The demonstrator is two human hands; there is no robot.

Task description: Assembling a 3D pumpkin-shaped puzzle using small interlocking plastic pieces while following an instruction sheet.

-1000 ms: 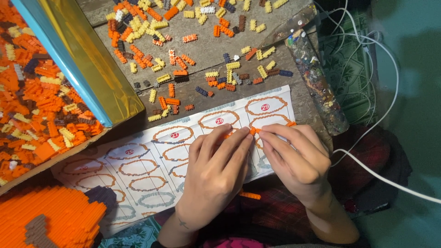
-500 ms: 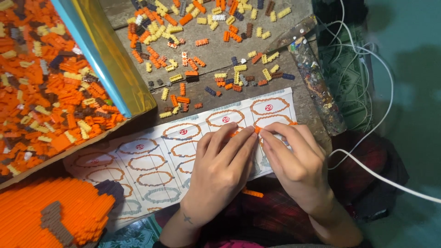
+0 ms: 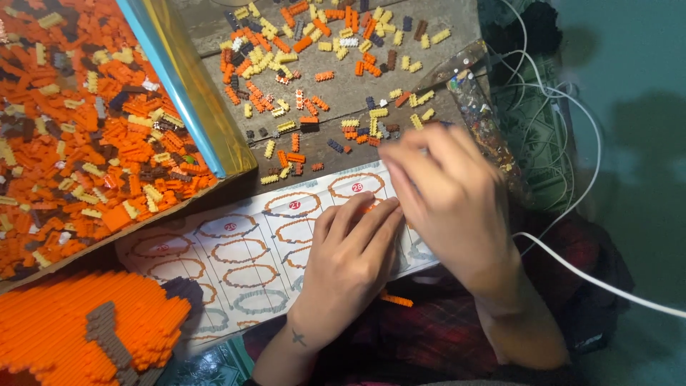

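Paper sheet under flat open left hand; right hand blurred, grip unclear.

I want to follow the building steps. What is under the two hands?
The instruction sheet with ring diagrams lies under the left hand and blurred right hand. Orange bits show at the left fingertips. The diagrams beneath the palms are covered, and so is anything pinched.

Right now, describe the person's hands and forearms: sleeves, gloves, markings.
Both hands are bare: no gloves, rings or watch visible. The left hand has a small dark cross-shaped tattoo on its bare forearm. The right hand is motion-blurred; its forearm also shows no sleeve.
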